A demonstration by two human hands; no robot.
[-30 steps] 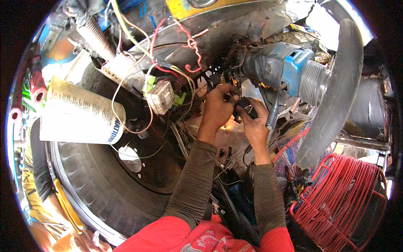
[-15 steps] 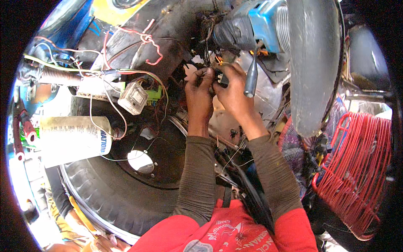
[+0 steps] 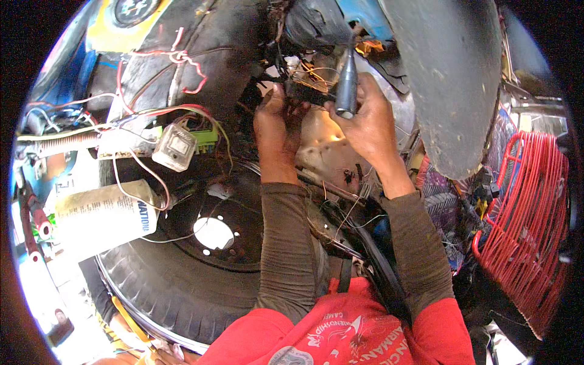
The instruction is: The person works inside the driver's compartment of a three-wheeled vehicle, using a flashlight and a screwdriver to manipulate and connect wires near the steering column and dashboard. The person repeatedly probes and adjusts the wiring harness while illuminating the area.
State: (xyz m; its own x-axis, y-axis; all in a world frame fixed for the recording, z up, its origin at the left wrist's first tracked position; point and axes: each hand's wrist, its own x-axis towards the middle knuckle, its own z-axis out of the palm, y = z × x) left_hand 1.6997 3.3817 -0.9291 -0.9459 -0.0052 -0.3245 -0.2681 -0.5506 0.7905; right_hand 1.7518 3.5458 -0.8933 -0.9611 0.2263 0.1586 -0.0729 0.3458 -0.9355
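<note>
My left hand (image 3: 275, 134) is raised in front of the dark wiring, its fingers curled together; what they pinch, if anything, is hidden. Thin orange wires (image 3: 313, 78) and a black piece (image 3: 310, 95) lie between my two hands. My right hand (image 3: 372, 131) is bent inward on the other side, thumb toward the black piece. A grey tapered handle (image 3: 347, 88) hangs down in front of its fingers and partly hides them. I cannot tell whether the right hand touches the handle or grips something behind it.
A tyre on its rim (image 3: 176, 280) lies below left, beside a white canister (image 3: 106, 216). A clear-cased box (image 3: 175, 148) hangs among loose wires (image 3: 182, 58). The dark fender (image 3: 447, 85) curves down on the right, near a red wire rack (image 3: 532, 225).
My hands have moved apart, the right one going right behind the hanging handle. Orange wires now show between them. The whole view has shifted slightly.
</note>
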